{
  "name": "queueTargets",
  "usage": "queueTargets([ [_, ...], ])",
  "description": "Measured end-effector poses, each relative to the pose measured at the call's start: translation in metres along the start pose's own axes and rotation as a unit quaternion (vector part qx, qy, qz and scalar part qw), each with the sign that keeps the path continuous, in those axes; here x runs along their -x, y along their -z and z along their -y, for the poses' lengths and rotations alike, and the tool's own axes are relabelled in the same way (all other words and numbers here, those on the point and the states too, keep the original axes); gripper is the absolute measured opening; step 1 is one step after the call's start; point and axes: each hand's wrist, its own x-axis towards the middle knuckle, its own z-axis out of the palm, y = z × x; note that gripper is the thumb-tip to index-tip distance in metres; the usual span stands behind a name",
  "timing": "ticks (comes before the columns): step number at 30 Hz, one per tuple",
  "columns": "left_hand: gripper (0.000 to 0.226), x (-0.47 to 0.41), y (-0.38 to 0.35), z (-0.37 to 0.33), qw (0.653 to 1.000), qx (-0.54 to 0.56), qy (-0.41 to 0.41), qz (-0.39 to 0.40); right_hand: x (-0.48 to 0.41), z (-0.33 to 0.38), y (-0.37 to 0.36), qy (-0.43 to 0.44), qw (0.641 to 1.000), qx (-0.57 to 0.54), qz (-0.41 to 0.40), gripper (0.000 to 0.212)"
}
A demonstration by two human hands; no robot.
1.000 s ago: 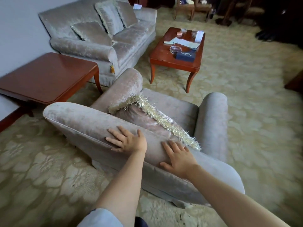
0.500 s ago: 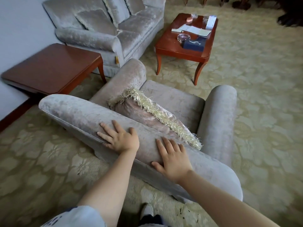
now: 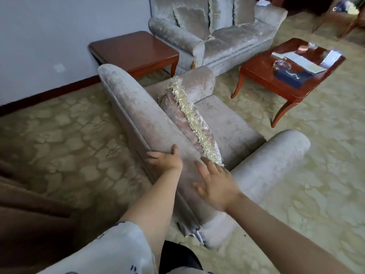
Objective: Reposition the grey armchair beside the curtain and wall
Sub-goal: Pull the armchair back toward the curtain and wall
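Armchair [image 3: 150, 123] back gripped by left hand [image 3: 166, 160]; right hand [image 3: 215, 184] released, flat. Side table [image 3: 134, 50] at 12 o'clock could be bumped.

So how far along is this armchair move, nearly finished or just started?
Mid-move, it seems. The grey armchair stands askew on the carpet, apart from the wall. The left hand grips its backrest top; the right hand lies open there. The brown curtain hangs close by. Left: setting it against wall and curtain.
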Motion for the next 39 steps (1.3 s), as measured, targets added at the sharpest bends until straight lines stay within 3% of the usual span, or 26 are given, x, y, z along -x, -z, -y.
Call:
queueTargets([
  [4,0.103,0.057,-0.023,0.011,0.996,-0.059,0.022,-0.061,0.015,-0.033,0.03,0.013,1.0,0.015,-0.021,0.063],
  [11,0.095,0.057,-0.033,0.012,0.981,-0.137,0.018,-0.136,-0.037,-0.062,0.055,0.089,0.996,0.018,-0.019,0.058],
  [22,0.096,0.053,-0.042,0.02,0.967,-0.151,-0.007,-0.203,-0.126,-0.039,0.046,0.337,0.939,0.053,0.042,0.052],
  [25,0.095,0.056,-0.038,0.02,0.97,-0.157,0.0,-0.187,-0.137,-0.025,0.042,0.377,0.923,0.059,0.048,0.05],
  [28,0.075,0.053,-0.032,0.017,0.976,-0.171,0.007,-0.133,-0.145,-0.009,0.035,0.429,0.899,0.07,0.056,0.046],
  [30,0.068,0.06,-0.03,0.019,0.984,-0.112,0.056,-0.125,-0.148,0.001,0.031,0.453,0.886,0.089,0.049,0.043],
  [33,0.057,0.089,-0.037,0.028,0.972,-0.033,0.168,-0.158,-0.147,0.01,0.023,0.507,0.849,0.137,0.048,0.039],
  [35,0.058,0.108,-0.047,0.032,0.961,-0.043,0.212,-0.172,-0.139,0.014,0.016,0.564,0.808,0.155,0.067,0.037],
  [39,0.047,0.127,-0.063,0.034,0.933,-0.075,0.268,-0.23,-0.111,0.007,0.002,0.614,0.754,0.155,0.174,0.042],
])
